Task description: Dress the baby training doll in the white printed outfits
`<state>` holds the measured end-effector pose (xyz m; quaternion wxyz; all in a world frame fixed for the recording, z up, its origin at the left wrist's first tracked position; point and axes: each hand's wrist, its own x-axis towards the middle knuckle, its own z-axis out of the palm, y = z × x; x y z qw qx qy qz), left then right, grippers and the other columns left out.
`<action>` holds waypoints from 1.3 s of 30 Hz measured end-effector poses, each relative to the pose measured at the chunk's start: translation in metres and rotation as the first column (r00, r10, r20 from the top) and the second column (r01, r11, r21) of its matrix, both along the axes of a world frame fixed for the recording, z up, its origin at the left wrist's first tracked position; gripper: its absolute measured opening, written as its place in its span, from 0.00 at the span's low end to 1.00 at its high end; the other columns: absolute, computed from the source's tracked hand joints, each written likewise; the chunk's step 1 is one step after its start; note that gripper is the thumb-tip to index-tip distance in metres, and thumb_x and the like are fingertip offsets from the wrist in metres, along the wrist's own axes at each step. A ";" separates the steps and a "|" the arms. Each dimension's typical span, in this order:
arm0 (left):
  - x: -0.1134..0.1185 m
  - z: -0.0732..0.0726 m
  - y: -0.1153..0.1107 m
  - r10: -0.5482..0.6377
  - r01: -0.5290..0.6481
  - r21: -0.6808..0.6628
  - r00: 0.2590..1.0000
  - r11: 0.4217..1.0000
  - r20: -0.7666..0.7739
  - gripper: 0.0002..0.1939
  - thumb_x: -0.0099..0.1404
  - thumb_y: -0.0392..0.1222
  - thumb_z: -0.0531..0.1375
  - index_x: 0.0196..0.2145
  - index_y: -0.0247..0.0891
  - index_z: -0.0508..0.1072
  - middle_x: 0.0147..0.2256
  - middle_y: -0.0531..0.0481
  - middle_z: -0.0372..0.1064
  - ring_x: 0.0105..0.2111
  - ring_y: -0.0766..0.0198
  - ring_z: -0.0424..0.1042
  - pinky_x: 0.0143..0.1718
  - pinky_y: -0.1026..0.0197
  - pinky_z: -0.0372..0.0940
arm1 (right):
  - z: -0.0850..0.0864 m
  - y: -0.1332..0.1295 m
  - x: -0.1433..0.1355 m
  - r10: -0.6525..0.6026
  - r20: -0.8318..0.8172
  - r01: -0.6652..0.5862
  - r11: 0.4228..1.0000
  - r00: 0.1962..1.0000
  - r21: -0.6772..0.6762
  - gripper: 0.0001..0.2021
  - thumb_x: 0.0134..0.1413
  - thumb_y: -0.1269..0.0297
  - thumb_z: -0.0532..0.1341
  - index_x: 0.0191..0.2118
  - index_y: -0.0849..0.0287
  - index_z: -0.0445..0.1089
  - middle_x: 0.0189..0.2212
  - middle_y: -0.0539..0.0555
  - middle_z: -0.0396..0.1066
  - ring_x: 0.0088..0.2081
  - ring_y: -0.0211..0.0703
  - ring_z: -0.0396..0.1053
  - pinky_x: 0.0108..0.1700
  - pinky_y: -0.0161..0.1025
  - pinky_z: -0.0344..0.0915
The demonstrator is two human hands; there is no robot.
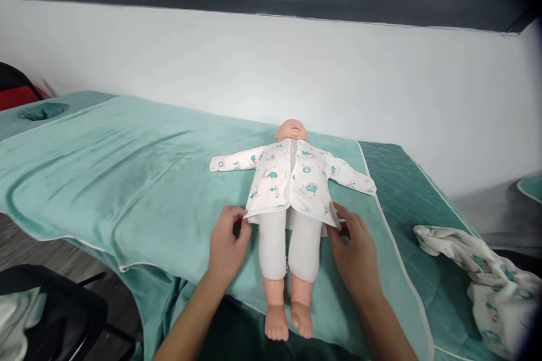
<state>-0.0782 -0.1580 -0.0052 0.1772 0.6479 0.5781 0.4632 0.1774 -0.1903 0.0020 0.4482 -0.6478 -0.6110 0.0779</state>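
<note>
A baby doll (292, 130) lies on its back on the green bed cover, head toward the wall and bare feet toward me. It wears a white printed jacket (277, 180), its sleeves spread to both sides, the front edges meeting at the middle. White cloth covers the upper legs (272, 242). My left hand (228, 240) pinches the jacket's lower left corner between thumb and finger. At the lower right corner, my right hand (353, 245) has its fingers closed on the hem.
Printed cloth (486, 276) lies crumpled at the right. A black chair (55, 310) with folded cloth stands at the lower left. The green cover (148, 192) spreads widely to the left. Behind the bed rises a white wall (237, 62) below a dark window frame.
</note>
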 end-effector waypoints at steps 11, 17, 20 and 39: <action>-0.005 0.005 -0.003 -0.074 0.076 -0.041 0.996 0.996 0.055 0.04 0.66 0.38 0.55 0.37 0.41 0.70 0.34 0.53 0.69 0.31 0.65 0.66 0.34 0.62 0.60 | 0.000 -0.013 0.020 0.089 -0.016 -0.090 0.995 0.996 -0.049 0.18 0.63 0.63 0.56 0.58 0.49 0.66 0.53 0.55 0.65 0.49 0.47 0.69 0.46 0.45 0.70; -0.013 0.011 0.020 -0.030 0.064 -0.124 0.964 0.990 0.263 0.09 0.68 0.48 0.56 0.41 0.42 0.71 0.39 0.51 0.72 0.39 0.62 0.71 0.39 0.60 0.65 | 0.017 0.018 0.037 0.274 -0.255 -0.277 0.961 0.927 0.027 0.23 0.64 0.59 0.56 0.63 0.45 0.58 0.65 0.55 0.56 0.65 0.49 0.58 0.59 0.49 0.66; -0.020 0.013 0.050 -0.022 0.041 -0.129 0.989 0.991 0.144 0.12 0.67 0.45 0.55 0.47 0.41 0.70 0.46 0.46 0.72 0.47 0.57 0.72 0.44 0.57 0.67 | 0.006 0.054 0.061 0.057 0.009 -0.057 0.995 0.998 0.085 0.23 0.61 0.58 0.58 0.61 0.52 0.61 0.61 0.60 0.61 0.62 0.53 0.60 0.60 0.54 0.63; -0.086 0.014 0.153 0.328 -0.369 0.074 0.696 0.926 -0.639 0.24 0.69 0.36 0.46 0.58 0.40 0.70 0.54 0.37 0.69 0.52 0.44 0.67 0.47 0.47 0.60 | -0.022 0.131 0.127 -0.088 0.534 0.152 0.985 0.841 -0.076 0.24 0.66 0.59 0.50 0.64 0.58 0.59 0.61 0.61 0.65 0.59 0.57 0.63 0.59 0.55 0.59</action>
